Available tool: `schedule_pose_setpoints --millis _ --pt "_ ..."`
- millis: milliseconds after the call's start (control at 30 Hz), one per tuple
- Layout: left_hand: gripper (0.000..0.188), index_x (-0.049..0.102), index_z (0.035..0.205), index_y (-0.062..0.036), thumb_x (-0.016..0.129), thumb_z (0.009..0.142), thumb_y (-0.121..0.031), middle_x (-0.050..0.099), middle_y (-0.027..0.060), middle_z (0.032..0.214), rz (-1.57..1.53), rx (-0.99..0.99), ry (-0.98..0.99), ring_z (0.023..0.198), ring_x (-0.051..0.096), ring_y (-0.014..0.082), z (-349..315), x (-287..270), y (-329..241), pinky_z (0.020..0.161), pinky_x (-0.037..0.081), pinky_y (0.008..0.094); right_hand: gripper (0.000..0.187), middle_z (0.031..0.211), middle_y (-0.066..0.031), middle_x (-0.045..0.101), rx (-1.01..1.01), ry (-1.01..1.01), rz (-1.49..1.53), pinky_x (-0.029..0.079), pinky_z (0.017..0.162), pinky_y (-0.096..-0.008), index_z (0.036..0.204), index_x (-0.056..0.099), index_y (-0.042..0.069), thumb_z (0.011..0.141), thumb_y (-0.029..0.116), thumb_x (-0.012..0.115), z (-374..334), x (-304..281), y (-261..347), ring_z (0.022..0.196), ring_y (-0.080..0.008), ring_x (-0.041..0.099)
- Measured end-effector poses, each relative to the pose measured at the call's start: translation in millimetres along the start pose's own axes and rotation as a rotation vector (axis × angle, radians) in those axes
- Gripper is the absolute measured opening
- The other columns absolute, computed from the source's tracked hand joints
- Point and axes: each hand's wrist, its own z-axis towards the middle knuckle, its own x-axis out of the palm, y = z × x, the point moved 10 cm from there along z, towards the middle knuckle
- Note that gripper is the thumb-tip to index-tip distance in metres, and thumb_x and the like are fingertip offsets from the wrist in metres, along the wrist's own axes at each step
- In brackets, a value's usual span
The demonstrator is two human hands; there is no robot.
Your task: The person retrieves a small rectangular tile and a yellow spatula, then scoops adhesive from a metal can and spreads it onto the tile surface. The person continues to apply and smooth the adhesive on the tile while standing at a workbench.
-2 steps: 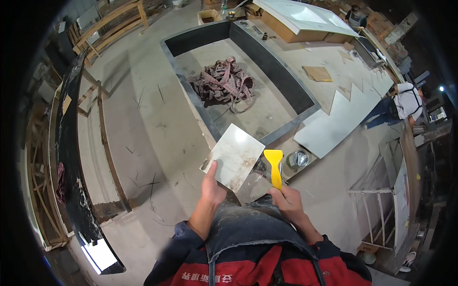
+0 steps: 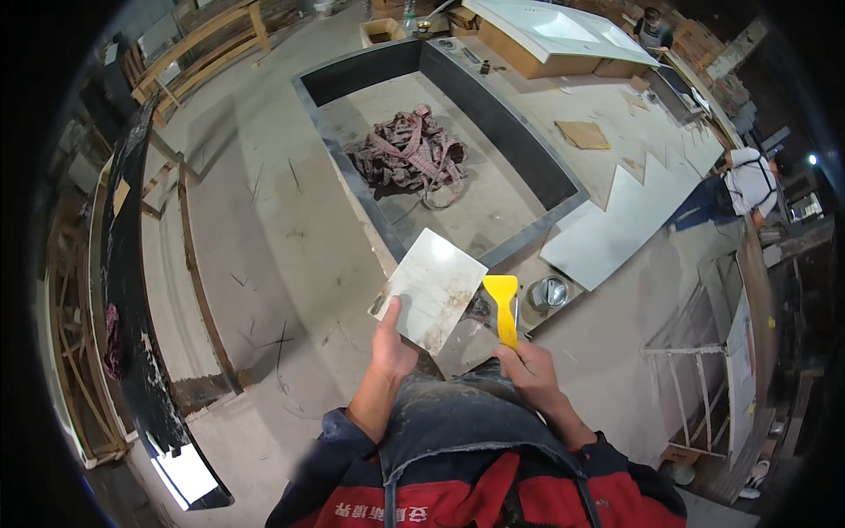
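My left hand (image 2: 393, 352) is closed on the lower left edge of a pale rectangular slab (image 2: 440, 280), its thumb lying on top. Dark smears and brownish stains mark the slab's glossy face. In my right hand (image 2: 532, 373) is a yellow plastic scraper (image 2: 503, 299), gripped by its handle with the wide blade pointing up and away from me. The blade is close to the slab's right corner; whether they touch I cannot tell. Just right of the scraper, an open metal can (image 2: 551, 292) stands on the table corner.
Beyond the slab is a dark-walled rectangular frame (image 2: 528, 231) with a heap of crumpled checked cloth (image 2: 414, 150) inside. White sheets (image 2: 607, 229) lie at the right. A long black panel (image 2: 123, 264) runs along the left. A person in white (image 2: 748, 187) bends at far right.
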Motion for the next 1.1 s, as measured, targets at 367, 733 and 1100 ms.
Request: schedule_pose_setpoints --millis 367,733,1100 --pt "0.050 0.055 0.143 -0.0006 0.060 0.107 -0.035 0.064 0.0109 0.138 0.149 0.192 0.018 0.124 0.063 0.0293 11.7 4.0 -11.8 0.109 0.049 0.0467 0.042 0.081 -0.0231 0.064 -0.001 -0.032 -0.145 0.048 0.066 -0.0464 0.085 0.064 -0.002 0.100 0.037 0.063 7.1 -20.1 -27.7 0.072 -0.0415 0.061" --pt "0.070 0.035 0.161 -0.0117 0.041 0.109 -0.058 0.041 0.0065 0.164 0.202 0.202 0.099 0.149 0.040 0.0300 1.6 8.5 -11.5 0.120 0.036 0.0467 0.042 0.068 -0.0073 0.065 0.273 0.141 0.170 0.047 0.060 -0.0333 0.092 0.073 0.002 0.097 0.042 0.063 63.9 7.0 -181.9 0.060 -0.0156 0.061" --pt "0.052 0.060 0.112 -0.0100 0.045 0.107 -0.059 0.064 0.0065 0.100 0.255 0.106 -0.275 0.092 0.061 0.0267 -59.3 -89.2 23.0 0.086 0.050 0.0502 0.039 0.065 -0.0102 0.065 0.259 0.149 0.180 0.044 0.050 -0.0385 0.084 0.071 0.000 0.097 0.037 0.065 85.2 -19.2 -221.7 0.053 -0.0221 0.059"
